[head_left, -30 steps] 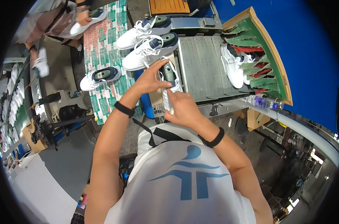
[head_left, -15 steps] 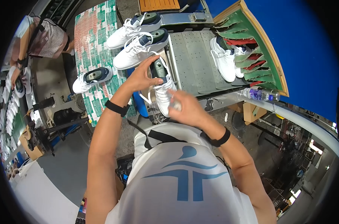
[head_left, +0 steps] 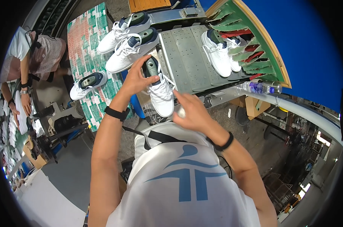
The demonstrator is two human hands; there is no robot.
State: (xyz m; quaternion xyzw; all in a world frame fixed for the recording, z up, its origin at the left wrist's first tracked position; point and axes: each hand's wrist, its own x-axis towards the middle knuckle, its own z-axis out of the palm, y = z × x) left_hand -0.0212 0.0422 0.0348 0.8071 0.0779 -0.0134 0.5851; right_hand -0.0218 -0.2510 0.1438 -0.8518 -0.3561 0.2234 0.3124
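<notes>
A white sneaker (head_left: 162,99) with a green insert in its dark-lined collar points its toe toward me. My left hand (head_left: 135,78) grips its upper part, thumb on the tongue and fingers round the collar. Just right of the laces is my right hand (head_left: 194,112), slightly blurred, its index finger reaching toward the loose lace. The other fingers curl round a small pale thing (head_left: 181,112), too hidden to name. Behind the held shoe lie two more white sneakers, a nearer one (head_left: 122,56) and a farther one (head_left: 113,38).
A single white sneaker (head_left: 89,85) rests on the green-and-white taped board (head_left: 88,41) at left. A grey slatted conveyor (head_left: 184,56) carries another pair (head_left: 216,56) beside a green strip curtain (head_left: 254,56). Plastic bottles (head_left: 260,87) lie on the right rail. A co-worker's hands (head_left: 25,102) hold a white shoe.
My right hand has moved slightly right, away from the laces, uncovering the sneaker's toe. My left hand keeps its grip. The whole view has shifted a little. The co-worker's hands have moved lower.
</notes>
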